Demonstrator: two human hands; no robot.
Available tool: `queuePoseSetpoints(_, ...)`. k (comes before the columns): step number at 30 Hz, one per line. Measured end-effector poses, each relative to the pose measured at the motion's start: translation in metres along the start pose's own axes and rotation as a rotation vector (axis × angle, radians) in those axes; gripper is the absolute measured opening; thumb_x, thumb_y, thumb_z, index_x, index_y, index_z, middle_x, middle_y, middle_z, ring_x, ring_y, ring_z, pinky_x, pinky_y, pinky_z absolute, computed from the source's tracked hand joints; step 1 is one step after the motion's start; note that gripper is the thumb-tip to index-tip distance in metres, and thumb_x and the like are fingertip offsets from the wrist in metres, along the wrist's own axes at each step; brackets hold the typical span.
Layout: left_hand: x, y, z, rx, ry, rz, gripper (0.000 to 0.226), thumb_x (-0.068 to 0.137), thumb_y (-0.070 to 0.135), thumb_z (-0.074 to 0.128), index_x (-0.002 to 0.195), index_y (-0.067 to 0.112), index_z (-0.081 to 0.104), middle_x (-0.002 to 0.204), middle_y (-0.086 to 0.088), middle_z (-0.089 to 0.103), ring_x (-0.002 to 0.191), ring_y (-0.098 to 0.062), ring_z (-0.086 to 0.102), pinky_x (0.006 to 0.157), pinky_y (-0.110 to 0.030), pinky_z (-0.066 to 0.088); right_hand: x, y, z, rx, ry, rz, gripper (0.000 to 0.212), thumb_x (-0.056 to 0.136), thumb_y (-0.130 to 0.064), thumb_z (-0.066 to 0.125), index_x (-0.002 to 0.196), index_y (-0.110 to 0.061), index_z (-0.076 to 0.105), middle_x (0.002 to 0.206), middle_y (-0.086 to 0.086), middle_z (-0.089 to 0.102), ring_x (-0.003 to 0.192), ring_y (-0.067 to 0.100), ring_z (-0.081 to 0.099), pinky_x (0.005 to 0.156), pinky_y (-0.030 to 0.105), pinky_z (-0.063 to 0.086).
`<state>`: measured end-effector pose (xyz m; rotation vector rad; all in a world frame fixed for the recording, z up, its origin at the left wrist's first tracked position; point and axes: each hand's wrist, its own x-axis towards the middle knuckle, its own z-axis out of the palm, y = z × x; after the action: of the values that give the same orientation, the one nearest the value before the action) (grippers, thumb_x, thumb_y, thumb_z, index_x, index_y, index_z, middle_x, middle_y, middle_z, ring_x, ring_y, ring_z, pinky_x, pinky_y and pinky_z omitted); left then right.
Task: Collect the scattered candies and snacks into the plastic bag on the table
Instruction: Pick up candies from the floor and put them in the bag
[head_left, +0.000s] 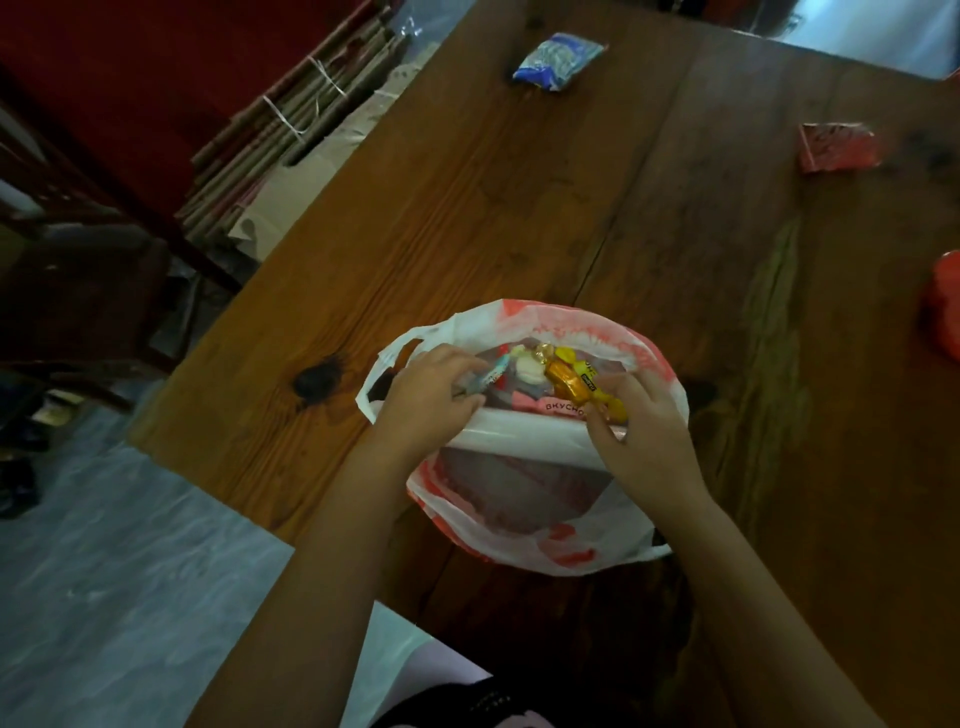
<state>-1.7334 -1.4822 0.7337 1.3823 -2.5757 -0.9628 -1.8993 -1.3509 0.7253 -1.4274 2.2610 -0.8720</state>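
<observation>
Plastic bag lies near the front edge of the wooden table, mouth open, and we note our left hand pinching a thin wrapped sweet at its rim while our right hand grips several yellow candies over the opening. We judge the risks to be candies slipping past the slack rim onto the table or floor, and the limp bag sliding off the edge. Blue packet, red packet and a red item lie well apart on the dim, bare wood; bundled cardboard sits on the floor.
</observation>
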Motion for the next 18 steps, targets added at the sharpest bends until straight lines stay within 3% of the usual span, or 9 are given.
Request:
queuePoseSetpoints(3,-0.021,-0.002,-0.007,0.025,0.186,-0.008,0.031,0.086,0.024,0.059,0.115,0.015,0.059,0.123,-0.004,0.057,0.116,-0.02,0.047,0.096,-0.038,0.038,-0.003,-0.012,0.002,-0.041,-0.015,-0.039,0.032,0.083,-0.02,0.058,0.111,-0.004,0.059,0.114,0.017,0.061,0.108,0.032,0.053,0.091,0.042,0.045)
queuePoseSetpoints(7,-0.068,-0.012,-0.009,0.146,0.376,-0.026,0.033,0.08,0.03,0.056,0.106,0.011,0.064,0.11,-0.008,0.065,0.101,-0.025,0.057,0.084,-0.038,0.043,-0.005,-0.037,0.007,-0.11,-0.039,-0.18,0.035,0.083,-0.031,0.049,0.106,-0.008,0.06,0.104,0.014,0.064,0.098,0.029,0.058,0.082,0.036,0.046)
queuePoseSetpoints(13,-0.158,-0.04,-0.001,0.197,0.525,-0.316,0.034,0.081,0.032,0.047,0.097,0.01,0.066,0.106,-0.01,0.066,0.096,-0.027,0.06,0.08,-0.036,0.046,-0.029,-0.083,0.043,-0.129,-0.196,-0.412,0.047,0.082,-0.045,0.04,0.107,-0.009,0.06,0.106,0.013,0.067,0.101,0.027,0.06,0.089,0.036,0.044)
queuePoseSetpoints(18,-0.249,-0.065,0.011,0.188,0.665,-0.59,0.035,0.08,0.03,0.044,0.092,0.006,0.067,0.103,-0.014,0.067,0.091,-0.035,0.062,0.076,-0.043,0.049,-0.063,-0.133,0.078,-0.02,-0.369,-0.659,0.04,0.082,-0.04,0.047,0.111,-0.014,0.057,0.109,0.009,0.064,0.104,0.024,0.057,0.09,0.037,0.044)
